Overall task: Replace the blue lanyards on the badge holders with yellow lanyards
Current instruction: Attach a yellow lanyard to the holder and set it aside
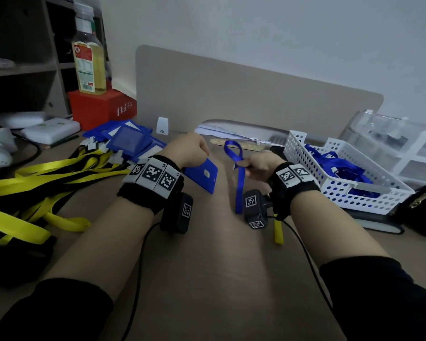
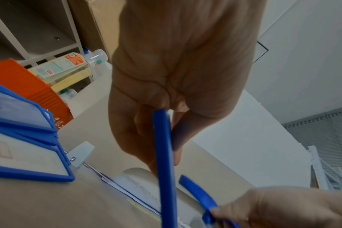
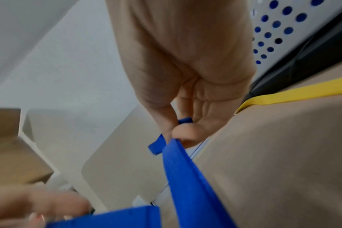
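Note:
My left hand [image 1: 190, 150] grips a blue badge holder [image 1: 202, 174] above the desk; the left wrist view shows the blue badge holder [image 2: 164, 154] edge-on between thumb and fingers [image 2: 131, 131]. My right hand [image 1: 255, 164] pinches a blue lanyard [image 1: 239, 175], whose loop stands above the fist while its tail hangs down. In the right wrist view the blue lanyard [image 3: 187, 177] runs out from the pinching fingertips [image 3: 184, 132]. The lanyard and holder are apart. Yellow lanyards [image 1: 35, 183] lie piled at the left. A stack of blue badge holders [image 1: 128, 139] sits behind them.
A white perforated basket [image 1: 305, 153] at the right holds blue lanyards [image 1: 340, 166]. One yellow lanyard [image 1: 278, 230] lies under my right wrist. A red box [image 1: 96, 109] with an oil bottle [image 1: 89, 57] stands back left. A beige divider [image 1: 231, 94] borders the desk.

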### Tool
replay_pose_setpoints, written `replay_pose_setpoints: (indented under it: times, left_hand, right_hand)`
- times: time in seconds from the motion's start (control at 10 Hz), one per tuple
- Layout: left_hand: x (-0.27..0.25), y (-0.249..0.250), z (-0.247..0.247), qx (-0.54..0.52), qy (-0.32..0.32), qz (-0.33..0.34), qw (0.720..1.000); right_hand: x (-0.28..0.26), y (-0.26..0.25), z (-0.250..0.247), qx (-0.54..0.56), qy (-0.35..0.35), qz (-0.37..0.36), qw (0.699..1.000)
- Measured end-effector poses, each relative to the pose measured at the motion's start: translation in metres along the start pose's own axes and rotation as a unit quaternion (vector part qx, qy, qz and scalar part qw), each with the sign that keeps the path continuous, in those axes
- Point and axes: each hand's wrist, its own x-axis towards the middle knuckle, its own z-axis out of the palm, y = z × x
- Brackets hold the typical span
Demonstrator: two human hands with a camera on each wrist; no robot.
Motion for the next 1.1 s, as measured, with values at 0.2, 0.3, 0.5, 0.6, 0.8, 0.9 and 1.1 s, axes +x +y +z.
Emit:
replay_pose_setpoints:
  times: [0.2,0.3,0.5,0.6,0.8,0.9,1.1]
  left_hand:
    - [0.004,0.01,0.012,-0.011,-0.003,0.032,0.999]
    - [0.008,0.015,0.019,-0.024,-0.007,0.048,0.999]
    - [0.019,0.024,0.028,-0.068,-0.007,0.071,0.995]
    - [0.024,0.026,0.03,-0.094,0.002,0.08,0.992]
    - [0.027,0.027,0.03,-0.1,0.014,0.097,0.99]
    - [0.029,0.025,0.029,-0.107,0.011,0.093,0.99]
    - [0.031,0.022,0.026,-0.101,0.008,0.088,0.991]
  right_hand:
    - [-0.001,-0.022,-0.058,0.186,0.103,-0.104,0.972]
    - [-0.002,-0.024,-0.101,-0.054,0.234,-0.133,0.962]
    - [-0.006,-0.002,-0.162,-0.273,0.289,-0.055,0.916]
    - [0.001,0.015,-0.175,-0.114,0.271,-0.004,0.956]
    - [-0.008,0.007,-0.158,-0.2,0.219,0.023,0.955]
    - [-0.004,-0.002,-0.142,-0.209,0.223,-0.002,0.952]
    - [-0.003,-0.004,-0.111,-0.367,0.176,0.017,0.913]
